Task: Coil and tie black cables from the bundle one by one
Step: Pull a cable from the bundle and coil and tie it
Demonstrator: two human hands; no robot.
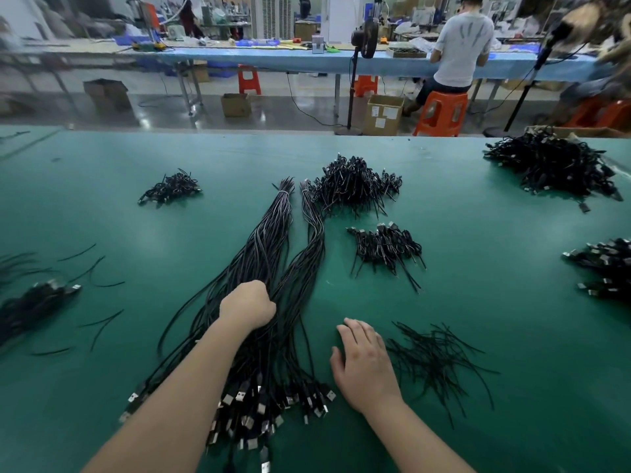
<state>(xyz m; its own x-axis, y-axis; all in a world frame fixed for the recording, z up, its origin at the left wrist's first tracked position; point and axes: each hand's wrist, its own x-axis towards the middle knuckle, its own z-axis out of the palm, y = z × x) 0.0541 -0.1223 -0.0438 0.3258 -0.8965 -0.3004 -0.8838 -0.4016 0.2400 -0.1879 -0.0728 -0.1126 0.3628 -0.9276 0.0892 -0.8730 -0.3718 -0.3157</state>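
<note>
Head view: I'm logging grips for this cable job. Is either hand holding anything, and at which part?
The left hand grips the long cable bundle around mid-length, above the plug ends. The right hand rests flat on the green table, holding nothing.

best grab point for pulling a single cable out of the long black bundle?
Probably by one metal USB plug at the near, fanned-out end of the long black cable bundle, coming from above on the near side. There the ends lie loose and spread apart on the green mat, while the far end is cinched by a pale tie. The left hand already grips mid-bundle; the right hand rests flat and is free.
</note>
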